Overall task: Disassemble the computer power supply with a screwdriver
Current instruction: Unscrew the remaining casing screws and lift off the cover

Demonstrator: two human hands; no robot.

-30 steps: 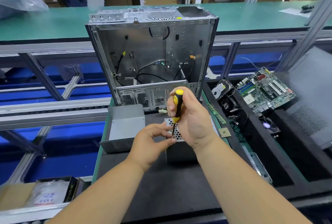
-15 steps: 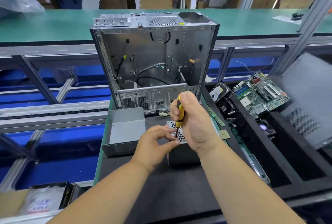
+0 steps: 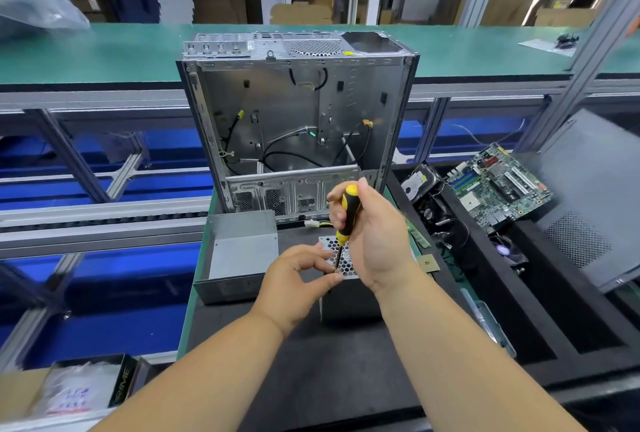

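The power supply (image 3: pixel 349 300) stands on the black mat, its perforated metal face turned up. My right hand (image 3: pixel 375 237) grips a black-and-yellow screwdriver (image 3: pixel 348 213) upright, with the tip down on the perforated face near its front edge. My left hand (image 3: pixel 298 279) is at the front left corner of the unit, thumb and fingers pinching around the screwdriver's tip. The rest of the unit's top is hidden behind my right hand. A grey metal cover (image 3: pixel 239 255) lies open just left of the unit.
An emptied computer case (image 3: pixel 298 119) stands upright behind the unit. Right of the mat, black trays hold a motherboard (image 3: pixel 498 182), a hard drive (image 3: pixel 419 185), fans and a grey side panel (image 3: pixel 595 196). A small chip (image 3: pixel 428 263) lies at the mat's right edge. A box (image 3: pixel 76 393) sits bottom left.
My right hand's grip has shifted on the screwdriver handle, so that more of the yellow and black shows. The tip stays on the same spot, and my left hand stays at it.
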